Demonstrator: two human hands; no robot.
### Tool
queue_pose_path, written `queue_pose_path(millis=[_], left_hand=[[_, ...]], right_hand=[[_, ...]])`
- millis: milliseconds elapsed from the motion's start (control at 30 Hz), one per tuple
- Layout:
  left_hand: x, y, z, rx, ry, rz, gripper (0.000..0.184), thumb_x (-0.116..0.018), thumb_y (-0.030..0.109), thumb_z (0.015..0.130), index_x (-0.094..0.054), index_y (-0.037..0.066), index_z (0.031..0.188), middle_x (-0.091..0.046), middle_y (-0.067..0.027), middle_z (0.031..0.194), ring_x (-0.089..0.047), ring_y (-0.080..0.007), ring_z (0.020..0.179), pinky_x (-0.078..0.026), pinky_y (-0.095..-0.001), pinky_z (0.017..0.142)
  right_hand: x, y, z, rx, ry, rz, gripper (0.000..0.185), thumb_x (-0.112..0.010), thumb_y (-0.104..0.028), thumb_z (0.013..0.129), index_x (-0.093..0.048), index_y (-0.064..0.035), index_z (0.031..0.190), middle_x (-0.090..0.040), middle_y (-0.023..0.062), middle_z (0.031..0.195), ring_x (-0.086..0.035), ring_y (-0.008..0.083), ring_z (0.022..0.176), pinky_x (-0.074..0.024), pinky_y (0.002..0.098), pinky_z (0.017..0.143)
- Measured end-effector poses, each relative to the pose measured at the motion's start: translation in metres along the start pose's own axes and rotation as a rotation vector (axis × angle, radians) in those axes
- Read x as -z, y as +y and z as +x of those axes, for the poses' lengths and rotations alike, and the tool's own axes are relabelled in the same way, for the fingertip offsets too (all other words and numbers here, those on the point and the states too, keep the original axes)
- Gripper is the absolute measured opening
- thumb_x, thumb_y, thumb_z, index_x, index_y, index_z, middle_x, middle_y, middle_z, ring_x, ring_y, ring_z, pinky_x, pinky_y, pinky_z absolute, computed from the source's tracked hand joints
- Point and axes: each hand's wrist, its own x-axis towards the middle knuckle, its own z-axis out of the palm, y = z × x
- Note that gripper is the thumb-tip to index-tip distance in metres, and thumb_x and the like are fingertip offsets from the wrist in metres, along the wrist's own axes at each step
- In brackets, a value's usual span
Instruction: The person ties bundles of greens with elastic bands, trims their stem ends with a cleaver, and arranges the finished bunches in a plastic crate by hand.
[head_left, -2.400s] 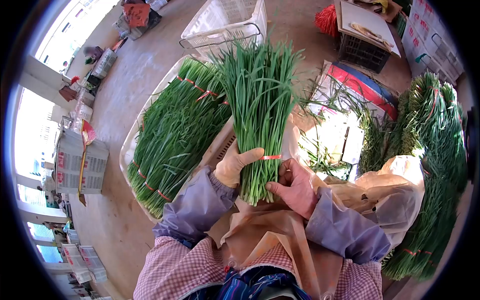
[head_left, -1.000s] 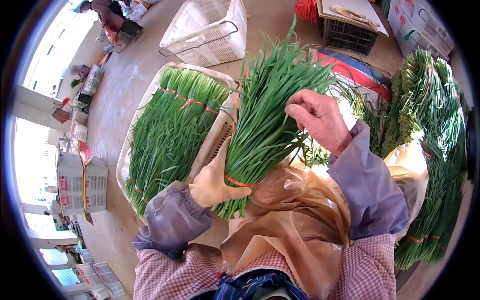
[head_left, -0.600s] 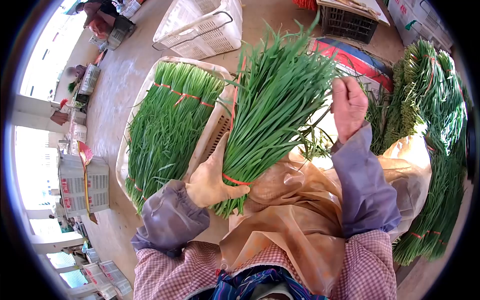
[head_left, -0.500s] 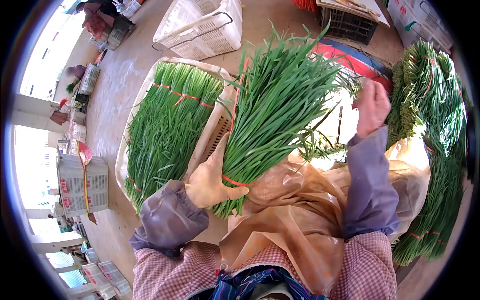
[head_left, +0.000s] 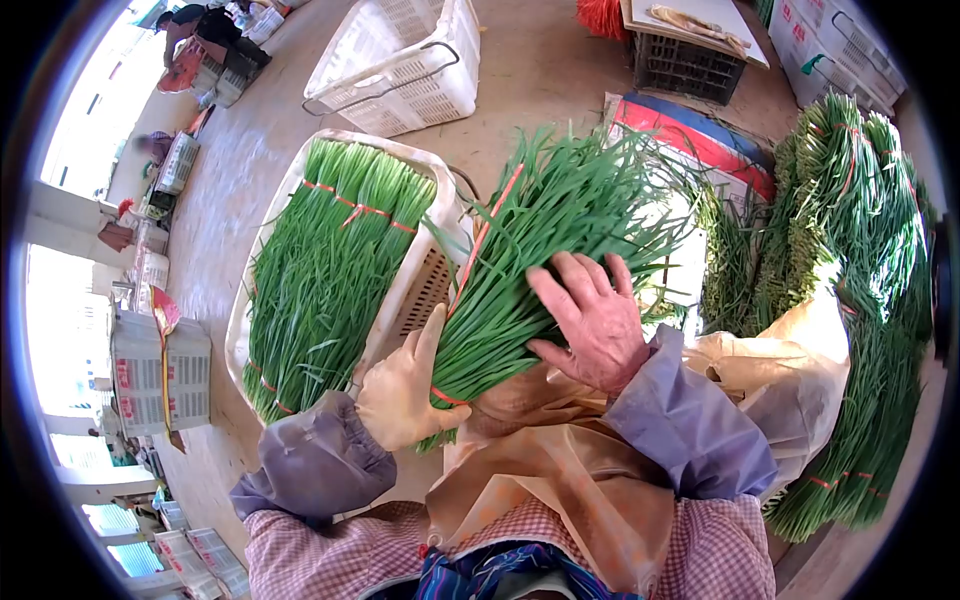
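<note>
A thick bundle of garlic chives (head_left: pixel 520 255) lies slanted over my lap, its leafy tips pointing away from me. My left hand (head_left: pixel 400 390) grips its near end by a red band (head_left: pixel 448 398), thumb across the stems and index finger along the side. A red strip (head_left: pixel 487 240) runs up the bundle's left side. On top of the leaves rests my right hand (head_left: pixel 595 325), fingers spread and slightly bent. To the left, a white crate (head_left: pixel 236 345) holds several banded chive bunches (head_left: pixel 325 270).
More chive bundles (head_left: pixel 865 380) are piled along the right. An empty-looking white crate (head_left: pixel 400 85) stands ahead, and a black crate (head_left: pixel 690 70) with a board on top is farther right. Loose leaves (head_left: pixel 725 260) lie beyond my right arm. Another person (head_left: pixel 205 45) bends at far left.
My right hand has come left and nearer, from beyond the bundle's right side onto its leaves. The leaf tips sit lower. My left hand keeps its grip, shifted slightly.
</note>
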Motion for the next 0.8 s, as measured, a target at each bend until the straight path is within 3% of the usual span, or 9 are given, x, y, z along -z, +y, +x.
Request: queue_pose_path(millis=[167,300,433,467,533,633,700,733,800], left_hand=[[0.022,-0.005,0.001,-0.122,-0.113,-0.026,0.118,-0.086,0.037,0.067,-0.016,-0.002,0.154,-0.047,-0.0277,0.141,-0.054,-0.0409,0.123,-0.046,-0.0436,0.101],[0.068,0.005,0.025,-0.335,-0.073,0.001,0.1,-0.085,0.041,0.072,-0.035,-0.004,0.147,-0.053,-0.0276,0.135,-0.056,-0.0367,0.124,-0.044,-0.0388,0.105],[0.067,0.041,0.073,-0.137,0.01,-0.015,0.103,-0.086,0.043,0.072,-0.033,-0.005,0.146,-0.053,-0.0273,0.134,-0.055,-0.0347,0.125,-0.043,-0.0381,0.105],[0.058,0.042,0.087,-0.087,0.012,-0.02,0.105,-0.086,0.044,0.071,-0.032,-0.005,0.147,-0.052,-0.0268,0.136,-0.053,-0.0329,0.127,-0.043,-0.0378,0.106],[0.019,0.015,0.109,-0.388,0.293,-0.214,0.111,-0.087,0.045,0.07,-0.027,-0.007,0.148,-0.045,-0.0249,0.142,-0.044,-0.031,0.135,-0.038,-0.0406,0.11],[0.004,0.027,0.107,-0.374,0.312,-0.701,0.107,-0.086,0.046,0.072,-0.032,-0.009,0.145,-0.045,-0.0243,0.141,-0.039,-0.0342,0.137,-0.032,-0.0437,0.114],[0.002,0.025,0.099,-0.306,0.39,-0.452,0.104,-0.085,0.046,0.072,-0.034,-0.009,0.144,-0.046,-0.0245,0.14,-0.04,-0.035,0.137,-0.032,-0.0437,0.113],[0.004,0.024,0.096,-0.269,0.431,-0.324,0.103,-0.085,0.046,0.073,-0.035,-0.009,0.144,-0.046,-0.0246,0.14,-0.04,-0.0354,0.137,-0.032,-0.0437,0.113],[0.011,0.028,0.093,-0.279,0.363,-0.399,0.105,-0.085,0.046,0.073,-0.033,-0.009,0.146,-0.043,-0.026,0.143,-0.038,-0.0362,0.138,-0.03,-0.0433,0.115]], right_hand=[[0.009,0.005,0.004,-0.05,-0.18,0.006,0.08,-0.08,-0.024,0.067,-0.043,-0.0045,0.135,-0.061,0.0127,0.098,-0.056,0.0324,0.099,-0.0354,0.0542,0.1],[0.004,0.005,0.004,0.084,-0.137,0.015,0.075,-0.076,-0.02,0.066,-0.045,-0.0028,0.131,-0.06,0.0117,0.098,-0.057,0.0314,0.098,-0.038,0.0508,0.098],[-0.003,0.001,0.001,0.134,-0.132,0.046,0.074,-0.074,-0.019,0.069,-0.044,-0.0011,0.134,-0.06,0.0119,0.101,-0.058,0.0304,0.097,-0.0422,0.0464,0.093],[-0.003,-0.001,-0.003,0.087,-0.153,0.067,0.076,-0.074,-0.02,0.069,-0.043,-0.0007,0.136,-0.061,0.0125,0.102,-0.059,0.0306,0.098,-0.0425,0.0465,0.093],[-0.006,-0.003,-0.012,-0.017,-0.191,0.11,0.08,-0.074,-0.02,0.069,-0.04,0.0001,0.139,-0.062,0.0138,0.104,-0.06,0.031,0.099,-0.0432,0.0468,0.091],[0.003,0.003,-0.018,-0.14,-0.306,0.071,0.087,-0.075,-0.021,0.07,-0.035,-0.0061,0.146,-0.063,0.0175,0.105,-0.062,0.0326,0.1,-0.044,0.0461,0.09],[0.007,0.011,-0.018,-0.243,-0.374,0.023,0.09,-0.075,-0.02,0.07,-0.033,-0.0125,0.149,-0.063,0.0172,0.102,-0.063,0.0329,0.098,-0.0446,0.0458,0.087],[-0.005,0.026,-0.026,-0.241,-0.233,-0.041,0.09,-0.076,-0.018,0.07,-0.034,-0.0129,0.149,-0.064,0.0139,0.093,-0.065,0.031,0.092,-0.0453,0.0461,0.082],[-0.016,0.059,-0.034,-0.338,-0.221,-0.108,0.085,-0.076,-0.016,0.069,-0.038,-0.0131,0.145,-0.064,0.0097,0.083,-0.066,0.0292,0.086,-0.0455,0.0464,0.078]])
